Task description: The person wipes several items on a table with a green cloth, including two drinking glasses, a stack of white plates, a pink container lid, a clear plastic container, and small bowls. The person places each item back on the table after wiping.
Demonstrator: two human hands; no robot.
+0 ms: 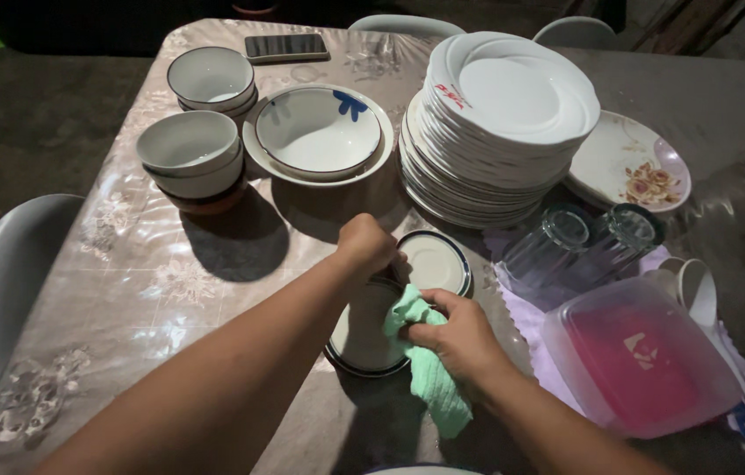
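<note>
- Here, left hand (366,244) curled shut over far rim of a small white saucer with dark blue edge (360,341), steadying it on the desk (153,290).
- Right hand (459,339) pinched around a crumpled pale green cloth (425,365), pressed onto the saucer's right side; cloth tail trailing toward the near desk edge.
- Saucer flat, directly between both hands: just below the left, just left of the right. Right hand nearer its centre.
- Second matching blue-rimmed saucer (435,261) just beyond, touching or overlapping the first; cannot tell which.
- Behind: tall stack of white plates (500,123), wide white bowl with blue mark (318,132), stacked white bowls (192,158).
- Right: upturned clear glasses (579,246), pink lidded plastic box (641,361).
</note>
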